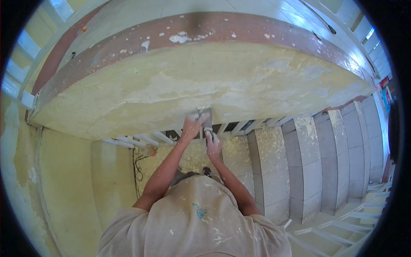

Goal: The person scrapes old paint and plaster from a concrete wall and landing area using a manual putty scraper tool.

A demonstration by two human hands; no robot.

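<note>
In the head view my right hand grips the handle of a scraper with a flat, wide metal blade. The fingers of my left hand press on the blade, and they look slightly blurred. White residue coats both hands. The blade's front edge meets the lower part of a yellow wall face, which carries pale, patchy areas and a raised crack line on its left side. Residue sits along the blade's tip.
A reddish-brown ledge with white splatters tops the wall face. Below, tiled stairs strewn with flakes go off to the right. White railing bars run under the wall. A dark cable lies on the landing at left.
</note>
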